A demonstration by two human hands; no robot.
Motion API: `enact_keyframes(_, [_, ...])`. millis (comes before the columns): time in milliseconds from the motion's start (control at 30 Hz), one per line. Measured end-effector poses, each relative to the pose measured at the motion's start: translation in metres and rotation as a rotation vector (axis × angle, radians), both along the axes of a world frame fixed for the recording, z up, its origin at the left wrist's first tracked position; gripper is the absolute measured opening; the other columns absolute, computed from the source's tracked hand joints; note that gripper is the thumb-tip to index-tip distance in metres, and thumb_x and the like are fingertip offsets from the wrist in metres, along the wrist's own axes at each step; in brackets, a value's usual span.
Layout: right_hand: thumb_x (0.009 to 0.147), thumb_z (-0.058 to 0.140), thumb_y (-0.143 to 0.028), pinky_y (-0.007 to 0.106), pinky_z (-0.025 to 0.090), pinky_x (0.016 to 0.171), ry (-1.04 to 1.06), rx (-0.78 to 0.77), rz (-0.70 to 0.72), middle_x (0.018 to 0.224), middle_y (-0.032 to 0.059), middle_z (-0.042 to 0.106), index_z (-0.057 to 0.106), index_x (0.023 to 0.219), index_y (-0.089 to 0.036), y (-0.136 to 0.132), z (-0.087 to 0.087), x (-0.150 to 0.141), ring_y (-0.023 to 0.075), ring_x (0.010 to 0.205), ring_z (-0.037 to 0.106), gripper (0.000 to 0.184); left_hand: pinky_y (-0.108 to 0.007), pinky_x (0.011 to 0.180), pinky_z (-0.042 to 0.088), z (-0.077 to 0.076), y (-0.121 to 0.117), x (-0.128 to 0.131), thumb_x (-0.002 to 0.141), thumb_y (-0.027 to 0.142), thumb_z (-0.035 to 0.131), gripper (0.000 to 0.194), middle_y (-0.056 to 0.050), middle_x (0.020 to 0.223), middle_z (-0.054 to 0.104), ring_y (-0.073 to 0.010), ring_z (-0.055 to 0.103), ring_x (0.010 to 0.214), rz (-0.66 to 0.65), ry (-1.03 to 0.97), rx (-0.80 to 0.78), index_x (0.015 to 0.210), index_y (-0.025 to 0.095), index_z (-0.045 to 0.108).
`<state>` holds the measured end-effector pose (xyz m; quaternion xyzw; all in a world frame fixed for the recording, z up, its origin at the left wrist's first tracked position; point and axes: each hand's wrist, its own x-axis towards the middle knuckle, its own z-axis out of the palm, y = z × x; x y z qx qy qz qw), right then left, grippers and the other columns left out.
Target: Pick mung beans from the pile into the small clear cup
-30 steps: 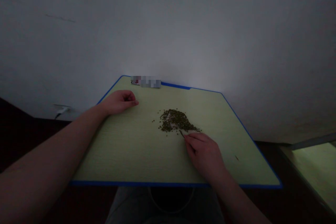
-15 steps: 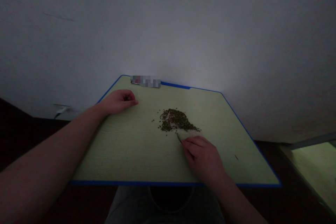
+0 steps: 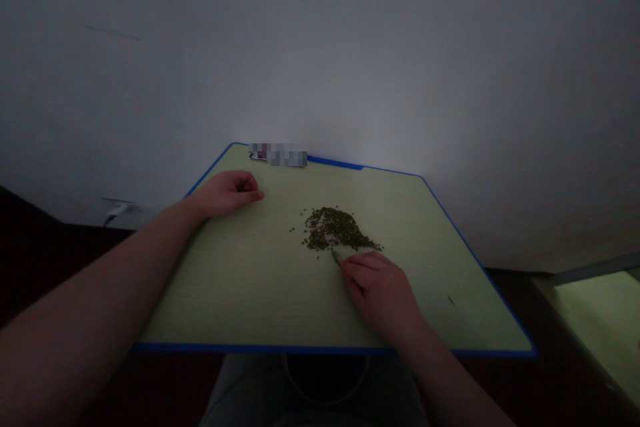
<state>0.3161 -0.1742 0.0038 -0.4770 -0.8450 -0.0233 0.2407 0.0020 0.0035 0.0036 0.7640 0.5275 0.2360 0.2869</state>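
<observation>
A loose pile of small green-brown beans (image 3: 345, 227), with some whitish material showing among them, lies on the pale table (image 3: 240, 280). My right hand (image 3: 383, 290) is at the pile's near edge, its thumb and fingers pinched on a short, slim tool (image 3: 337, 257). The tool's narrow tip points at the beans; its kind is too dim to make out. Farther back on the left, my left hand (image 3: 227, 192) rests on the tabletop, apart from the pile. Its fingers are curled in, and what lies inside them, if anything, is hidden in shadow.
A flat, blurred-out object (image 3: 278, 155) lies at the table's back edge, against the wall. A small dark sliver (image 3: 451, 300) lies on the right side. Below the front edge a dark round container (image 3: 326, 380) stands between my legs. A plugged-in cable (image 3: 116, 211) is at the left wall.
My right hand has moved slightly forward and left, bringing the tool's tip up to the pile's near edge. My left hand has hardly moved.
</observation>
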Motion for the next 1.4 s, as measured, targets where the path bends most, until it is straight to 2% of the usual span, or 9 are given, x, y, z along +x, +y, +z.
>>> enact_keyframes(100, [0.088, 0.055, -0.013, 0.033, 0.054, 0.076, -0.021, 0.01, 0.019, 0.089, 0.006, 0.075, 0.076, 0.094, -0.017, -0.0018, 0.0003, -0.0004, 0.02, 0.079, 0.066, 0.022, -0.026, 0.059, 0.039, 0.0002, 0.0006, -0.0006, 0.072, 0.049, 0.061, 0.031, 0.001, 0.065, 0.055, -0.0127, 0.049, 0.061, -0.004, 0.012, 0.009, 0.073, 0.018, 0.056])
enact_keyframes(367, [0.088, 0.056, -0.013, 0.033, 0.054, 0.075, 0.033, 0.008, -0.049, 0.088, 0.0058, 0.075, 0.076, 0.091, -0.017, 0.0009, 0.0002, -0.0028, 0.0201, 0.079, 0.067, 0.021, -0.026, 0.058, 0.038, -0.0038, 0.0022, -0.0029, 0.073, 0.049, 0.061, 0.031, 0.001, 0.066, 0.055, -0.0125, 0.049, 0.061, -0.017, -0.004, 0.012, 0.074, 0.019, 0.056])
enact_keyframes(567, [0.088, 0.055, -0.013, 0.033, 0.055, 0.077, 0.005, -0.01, 0.012, 0.089, 0.0049, 0.075, 0.076, 0.092, -0.019, 0.0014, 0.0017, -0.0034, 0.0195, 0.079, 0.067, 0.022, -0.026, 0.058, 0.039, -0.0037, 0.0022, -0.0021, 0.072, 0.049, 0.062, 0.031, 0.001, 0.065, 0.054, -0.0123, 0.049, 0.06, -0.008, -0.016, 0.005, 0.073, 0.019, 0.056])
enact_keyframes(733, [0.089, 0.053, -0.015, 0.033, 0.055, 0.077, 0.025, -0.027, -0.04, 0.09, 0.0046, 0.075, 0.076, 0.092, -0.021, 0.002, 0.0031, -0.0039, 0.0187, 0.08, 0.067, 0.024, -0.027, 0.059, 0.04, -0.0059, 0.0037, -0.0035, 0.072, 0.05, 0.062, 0.031, 0.0, 0.067, 0.056, -0.013, 0.05, 0.061, -0.013, -0.033, -0.004, 0.074, 0.02, 0.057])
enact_keyframes(833, [0.089, 0.054, -0.015, 0.033, 0.054, 0.077, 0.025, -0.046, -0.048, 0.091, 0.0039, 0.075, 0.076, 0.091, -0.021, 0.0042, 0.0034, -0.0059, 0.0185, 0.08, 0.067, 0.023, -0.027, 0.06, 0.04, -0.0049, 0.0034, -0.0035, 0.072, 0.051, 0.061, 0.032, 0.0, 0.067, 0.056, -0.0131, 0.051, 0.061, -0.015, -0.02, 0.004, 0.074, 0.019, 0.057])
enact_keyframes(1033, [0.087, 0.056, -0.014, 0.031, 0.054, 0.077, 0.03, -0.058, 0.024, 0.09, 0.0029, 0.076, 0.076, 0.094, -0.021, 0.0023, 0.005, -0.0064, 0.0183, 0.08, 0.068, 0.023, -0.026, 0.059, 0.039, -0.0012, 0.0024, -0.002, 0.072, 0.05, 0.061, 0.031, 0.001, 0.066, 0.055, -0.0125, 0.049, 0.061, -0.017, 0.009, 0.011, 0.074, 0.019, 0.057])
enact_keyframes(1267, [0.089, 0.056, -0.015, 0.032, 0.055, 0.077, 0.028, -0.028, -0.05, 0.09, 0.0035, 0.076, 0.077, 0.091, -0.021, 0.0038, 0.0044, -0.0077, 0.0176, 0.079, 0.069, 0.022, -0.027, 0.059, 0.039, -0.0016, 0.0007, -0.0013, 0.071, 0.052, 0.06, 0.033, 0.0, 0.066, 0.056, -0.0132, 0.05, 0.061, 0.0, 0.011, 0.011, 0.073, 0.019, 0.056])
enact_keyframes(1400, [0.088, 0.057, -0.015, 0.032, 0.055, 0.078, 0.01, -0.03, -0.029, 0.092, 0.0027, 0.076, 0.077, 0.093, -0.022, 0.0065, 0.0041, -0.0101, 0.0177, 0.08, 0.069, 0.021, -0.026, 0.058, 0.04, -0.0014, 0.0009, -0.0009, 0.072, 0.05, 0.061, 0.031, 0.001, 0.066, 0.055, -0.0127, 0.05, 0.06, -0.01, 0.0, 0.008, 0.073, 0.019, 0.057])
